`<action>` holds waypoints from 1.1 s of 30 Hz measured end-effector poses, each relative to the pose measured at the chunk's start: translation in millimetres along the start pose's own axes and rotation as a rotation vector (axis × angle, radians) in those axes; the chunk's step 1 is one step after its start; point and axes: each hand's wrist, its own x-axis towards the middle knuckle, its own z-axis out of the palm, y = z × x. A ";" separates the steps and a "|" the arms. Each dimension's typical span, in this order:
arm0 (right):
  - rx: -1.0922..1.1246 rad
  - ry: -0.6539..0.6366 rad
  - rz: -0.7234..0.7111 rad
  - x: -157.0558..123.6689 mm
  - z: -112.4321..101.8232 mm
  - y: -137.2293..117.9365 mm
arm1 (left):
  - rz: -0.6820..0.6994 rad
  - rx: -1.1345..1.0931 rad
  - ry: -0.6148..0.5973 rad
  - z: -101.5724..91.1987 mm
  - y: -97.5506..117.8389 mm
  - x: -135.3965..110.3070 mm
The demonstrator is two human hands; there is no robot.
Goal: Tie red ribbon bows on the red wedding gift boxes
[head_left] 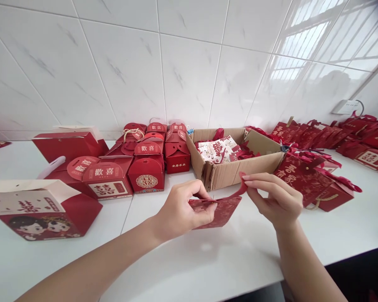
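Note:
My left hand [189,207] is closed on the top edge of a small red gift bag [225,214] with a faint printed pattern, fingers and thumb pinching it. The bag is tilted and held just over the white table; part of it is hidden behind that hand. At the bag's upper right, my right hand [272,199] pinches the end of a red ribbon [239,188] between thumb and fingers. The ribbon curves up from the bag's top edge. An open cardboard box [239,167] stands right behind both hands, holding printed cards [220,149] and red ribbons.
Several red candy boxes [146,176] stand in rows at the left, with a larger printed box [44,218] at the near left. More red gift bags [302,176] with ribbons crowd the right. A white tiled wall [189,63] closes off the back of the table [182,268].

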 end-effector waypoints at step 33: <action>0.491 -0.110 0.515 -8.4 18.1 -40.9 | 0.166 0.082 -0.051 3.3 -4.2 -8.2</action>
